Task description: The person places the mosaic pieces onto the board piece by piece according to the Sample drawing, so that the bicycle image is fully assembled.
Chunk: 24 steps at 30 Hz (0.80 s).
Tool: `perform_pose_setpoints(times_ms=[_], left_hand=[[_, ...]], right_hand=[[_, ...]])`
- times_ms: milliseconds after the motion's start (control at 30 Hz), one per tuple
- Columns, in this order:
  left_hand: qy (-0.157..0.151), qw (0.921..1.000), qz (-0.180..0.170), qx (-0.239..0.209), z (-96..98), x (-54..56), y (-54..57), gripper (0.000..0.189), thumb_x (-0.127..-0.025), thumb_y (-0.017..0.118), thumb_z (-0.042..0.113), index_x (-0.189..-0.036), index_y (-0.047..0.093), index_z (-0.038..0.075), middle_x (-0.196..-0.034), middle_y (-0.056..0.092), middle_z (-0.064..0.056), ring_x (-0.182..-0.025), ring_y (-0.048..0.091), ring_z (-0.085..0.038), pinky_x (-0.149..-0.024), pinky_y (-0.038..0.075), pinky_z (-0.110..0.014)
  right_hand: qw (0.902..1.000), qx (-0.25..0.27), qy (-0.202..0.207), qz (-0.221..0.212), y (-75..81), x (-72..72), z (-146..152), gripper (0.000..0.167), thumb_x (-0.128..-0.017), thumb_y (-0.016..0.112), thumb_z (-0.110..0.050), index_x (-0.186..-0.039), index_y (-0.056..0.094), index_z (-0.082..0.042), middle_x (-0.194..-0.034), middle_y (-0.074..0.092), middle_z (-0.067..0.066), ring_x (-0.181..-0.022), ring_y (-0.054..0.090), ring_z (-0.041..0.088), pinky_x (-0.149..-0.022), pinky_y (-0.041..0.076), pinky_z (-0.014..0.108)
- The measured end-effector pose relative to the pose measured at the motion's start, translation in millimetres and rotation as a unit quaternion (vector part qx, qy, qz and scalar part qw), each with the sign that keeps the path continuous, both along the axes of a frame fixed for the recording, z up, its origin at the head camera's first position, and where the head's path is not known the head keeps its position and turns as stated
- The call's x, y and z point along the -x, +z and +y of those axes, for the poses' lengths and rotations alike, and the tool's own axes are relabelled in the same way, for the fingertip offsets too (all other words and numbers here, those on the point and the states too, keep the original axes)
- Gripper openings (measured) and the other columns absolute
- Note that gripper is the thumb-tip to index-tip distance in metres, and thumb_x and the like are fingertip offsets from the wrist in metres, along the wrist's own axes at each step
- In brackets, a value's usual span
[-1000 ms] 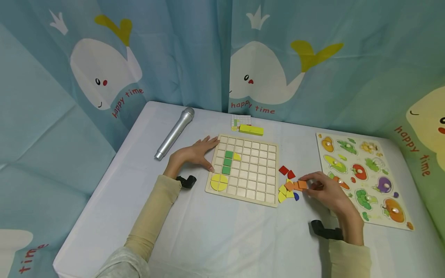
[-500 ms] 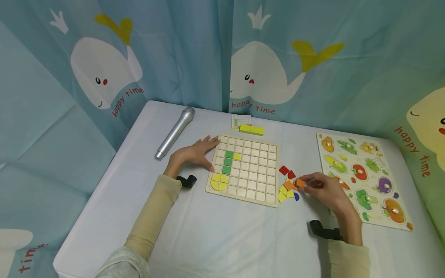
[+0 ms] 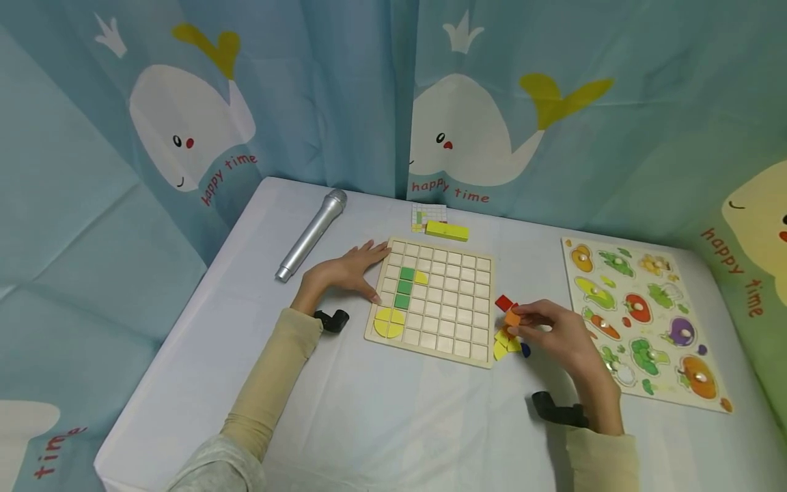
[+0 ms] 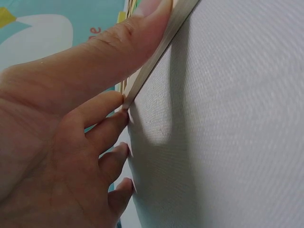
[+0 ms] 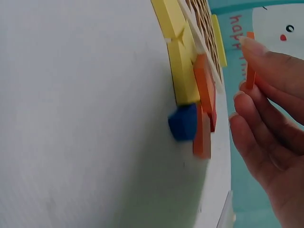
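Observation:
A wooden grid board (image 3: pixel 449 301) lies mid-table, with green square tiles (image 3: pixel 402 287), a yellow quarter-round tile (image 3: pixel 421 277) and a yellow circle of tiles (image 3: pixel 389 322) in its cells. My left hand (image 3: pixel 353 270) rests at the board's left edge, fingers spread and thumb on the rim. My right hand (image 3: pixel 559 335) pinches an orange square tile (image 5: pixel 250 61) between thumb and fingers, raised over the loose pile. In that pile are yellow tiles (image 5: pixel 183 71), a blue tile (image 5: pixel 183 122), more orange tiles (image 5: pixel 204 83) and red tiles (image 3: pixel 504 303).
Behind the board lie a small pattern card (image 3: pixel 420 213) and a yellow block (image 3: pixel 447 231). A silver microphone (image 3: pixel 311 234) lies to the left. At the right is a vegetable puzzle board (image 3: pixel 645 321). A whale-print curtain (image 3: pixel 369 102) encloses the table's back and sides.
My right hand has picked the orange square tile off the pile and moved left with it, toward the grid board. The left hand stays at the board's edge.

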<state>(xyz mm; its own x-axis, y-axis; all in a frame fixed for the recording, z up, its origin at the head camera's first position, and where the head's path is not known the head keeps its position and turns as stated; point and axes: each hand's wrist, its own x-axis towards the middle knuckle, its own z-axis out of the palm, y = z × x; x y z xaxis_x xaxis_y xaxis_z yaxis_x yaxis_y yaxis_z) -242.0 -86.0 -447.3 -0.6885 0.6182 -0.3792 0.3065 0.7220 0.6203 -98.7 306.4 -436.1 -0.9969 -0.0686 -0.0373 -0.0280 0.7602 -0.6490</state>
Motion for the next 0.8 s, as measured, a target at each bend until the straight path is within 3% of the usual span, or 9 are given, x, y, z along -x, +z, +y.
perform_pose_setpoints(times_ms=[300,567,800], left_hand=[[-0.001,1.0000,-0.001,-0.004,2.3,-1.1,-0.4,0.116,-0.079,0.090,0.029,-0.167,0.014,0.016,-0.175,0.001,0.000,-0.161,-0.009,-0.025,-0.131,-0.001,-0.049],[0.005,1.0000,-0.002,0.000,1.9,-0.5,2.6,0.117,-0.078,0.090,0.030,-0.167,0.015,0.017,-0.175,0.003,0.000,-0.161,-0.008,-0.025,-0.131,0.000,-0.050],[0.005,1.0000,-0.005,0.007,0.6,0.4,1.2,0.116,-0.080,0.089,0.030,-0.167,0.014,0.018,-0.175,0.001,0.001,-0.161,-0.009,-0.024,-0.131,-0.001,-0.050]], right_hand=[[0.9993,0.018,0.027,0.020,-2.3,0.5,-15,0.027,-0.083,0.085,-0.007,-0.108,0.075,0.001,-0.096,0.072,0.011,-0.082,0.063,0.009,-0.073,0.054,0.013],[0.9980,0.036,0.051,0.000,-7.3,6.1,-33,0.027,-0.084,0.085,-0.010,-0.108,0.076,-0.001,-0.090,0.069,0.008,-0.080,0.062,0.015,-0.068,0.053,0.017],[0.9954,0.047,0.083,0.008,-10.8,12.6,-48,0.027,-0.084,0.084,-0.005,-0.109,0.075,0.001,-0.093,0.069,0.009,-0.082,0.064,0.015,-0.072,0.056,0.017]])
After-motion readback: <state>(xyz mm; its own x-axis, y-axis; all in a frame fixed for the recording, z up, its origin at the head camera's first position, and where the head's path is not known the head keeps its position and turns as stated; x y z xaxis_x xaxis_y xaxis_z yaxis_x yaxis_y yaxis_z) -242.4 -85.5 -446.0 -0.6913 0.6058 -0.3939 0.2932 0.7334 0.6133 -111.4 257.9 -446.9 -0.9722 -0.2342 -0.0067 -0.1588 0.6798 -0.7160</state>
